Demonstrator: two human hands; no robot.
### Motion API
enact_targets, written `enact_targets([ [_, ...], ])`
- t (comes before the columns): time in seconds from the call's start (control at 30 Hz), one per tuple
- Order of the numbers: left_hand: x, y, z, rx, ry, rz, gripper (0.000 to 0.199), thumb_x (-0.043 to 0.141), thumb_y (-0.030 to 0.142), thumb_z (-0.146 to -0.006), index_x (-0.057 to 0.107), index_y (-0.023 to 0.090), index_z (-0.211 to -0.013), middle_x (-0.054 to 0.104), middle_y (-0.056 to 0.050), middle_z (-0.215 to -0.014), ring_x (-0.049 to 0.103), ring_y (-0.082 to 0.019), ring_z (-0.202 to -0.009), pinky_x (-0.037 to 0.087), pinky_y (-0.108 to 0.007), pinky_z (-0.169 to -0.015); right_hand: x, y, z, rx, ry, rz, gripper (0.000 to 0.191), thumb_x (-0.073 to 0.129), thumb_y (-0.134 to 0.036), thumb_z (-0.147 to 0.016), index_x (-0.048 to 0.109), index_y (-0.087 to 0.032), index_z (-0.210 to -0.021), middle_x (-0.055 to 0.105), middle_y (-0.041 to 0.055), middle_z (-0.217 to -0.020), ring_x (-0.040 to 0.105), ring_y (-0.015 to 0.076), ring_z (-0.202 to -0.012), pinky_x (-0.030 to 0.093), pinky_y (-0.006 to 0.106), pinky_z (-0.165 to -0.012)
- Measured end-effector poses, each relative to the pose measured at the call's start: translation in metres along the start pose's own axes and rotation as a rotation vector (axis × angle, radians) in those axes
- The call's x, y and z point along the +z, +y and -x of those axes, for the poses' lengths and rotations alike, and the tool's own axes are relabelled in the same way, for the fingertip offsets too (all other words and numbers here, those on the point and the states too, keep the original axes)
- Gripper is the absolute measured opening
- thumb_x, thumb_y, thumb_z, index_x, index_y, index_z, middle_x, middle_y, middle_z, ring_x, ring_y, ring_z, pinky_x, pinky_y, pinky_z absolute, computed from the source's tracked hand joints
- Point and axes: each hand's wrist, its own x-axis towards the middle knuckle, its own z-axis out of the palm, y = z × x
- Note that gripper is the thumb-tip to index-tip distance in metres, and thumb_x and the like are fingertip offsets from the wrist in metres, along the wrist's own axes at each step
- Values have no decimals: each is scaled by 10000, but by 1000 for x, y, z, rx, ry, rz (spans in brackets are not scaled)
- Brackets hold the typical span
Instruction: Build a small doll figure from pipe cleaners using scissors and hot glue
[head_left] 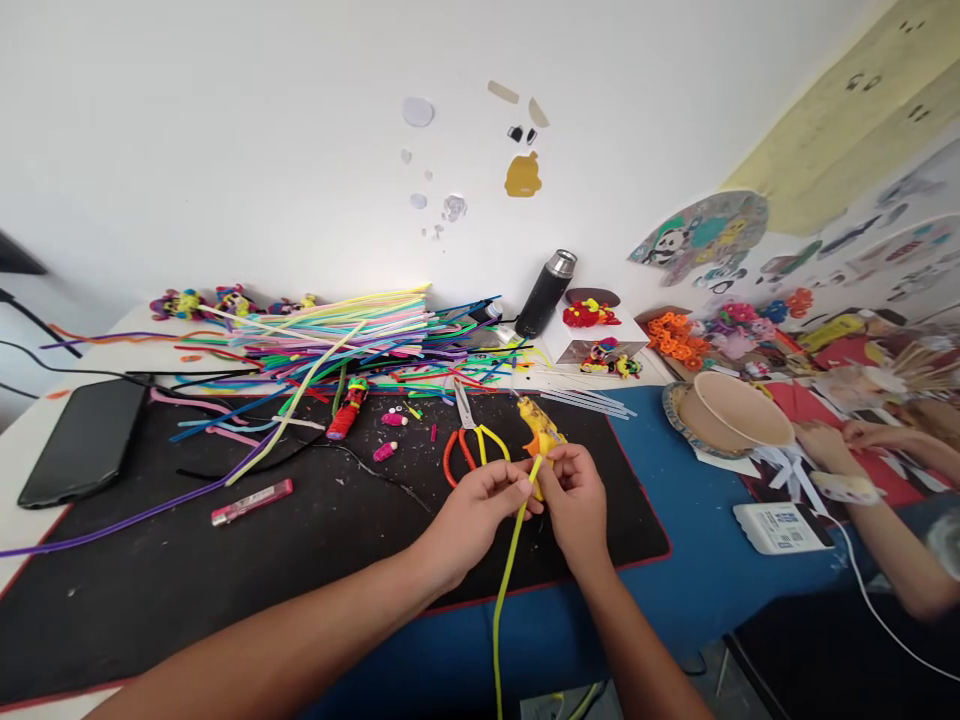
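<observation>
"Pipe cleaner (pixel 507 590), yellow, in front of you in the head view: its upper part is between your hands, over the black mat (pixel 135 580), and its long tail hangs down towards you, past the front edge of the worktop (pixel 645 450). What are your hands doing with it?"

"Your left hand (pixel 476 515) is closed in a pinch, thumb against fingers, just below the upper end. Your right hand (pixel 583 505) meets it there, thumb and fingers drawn together on the tip, though you partly hide that contact from the camera."

"How would you handle it well from there?"

"Let your left pinch anchor the stem, and make any small bend with your right fingertips, close to that anchor. Press lightly, so you don't crush the fuzz, and mind the wire end, which could prick you."

"Anything near you to watch?"

"Your glue gun (pixel 541 430) lies just beyond your fingers, with its nozzle pointing away from you. You can't judge its heat by sight, so treat it as hot. Your scissors (pixel 465 408) lie to its left, and the loose tail could catch if you turn quickly."
</observation>
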Motion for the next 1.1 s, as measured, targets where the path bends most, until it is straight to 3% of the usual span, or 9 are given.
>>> enact_targets([
  [0.2,-5,11,18,69,76,-39,395,827,571,-832,708,201,-761,752,-80,-880,661,-250,-925,480,-348,-902,28,-9,2,1,-1,-118,324,739,-474,-900,514,-243,-866,421,-90,-640,402,120,-531,368,237,-501],
  [0.37,-10,14,22,46,133,115,378,892,523,-776,705,195,-756,749,-53,-832,654,-211,-841,480,-326,-865,49,-19,4,-15,21,-185,304,738,-450,-909,523,-241,-858,464,-75,-669,450,121,-554,402,235,-527],
  [0.57,-17,11,16,-3,181,224,368,942,474,-710,726,184,-774,691,-22,-775,632,-177,-766,481,-303,-796,57,-21,6,8,-34,-201,305,722,-478,-921,538,-244,-854,495,-62,-674,493,139,-581,431,247,-546],
  [0.73,-17,5,20,59,210,119,340,881,505,-783,723,204,-761,669,-18,-775,612,-193,-801,485,-314,-843,59,-15,8,40,-55,-216,306,739,-470,-905,533,-247,-863,401,-88,-643,401,125,-538,389,242,-512],
  [0.87,-15,5,26,133,218,16,320,819,506,-862,715,222,-755,733,-66,-907,638,-272,-1065,466,-341,-988,62,-20,7,94,-82,-338,372,760,-488,-878,464,-264,-850,380,-102,-634,351,110,-495,348,225,-453],
  [0.97,-16,8,32,173,216,-55,321,795,513,-888,711,229,-763,757,-89,-1003,610,-303,-1195,464,-347,-1014,66,-28,5,106,-144,-415,350,765,-476,-860,493,-257,-881,481,-77,-692,426,111,-537,397,220,-486],
  [1.1,-23,15,43,190,233,-150,332,778,548,-892,724,231,-807,769,-86,-1038,665,-293,-1052,509,-371,-958,73,-33,3,143,-273,-460,316,751,-457,-853,598,-245,-1031,621,-23,-820,541,138,-633,473,240,-554],
])
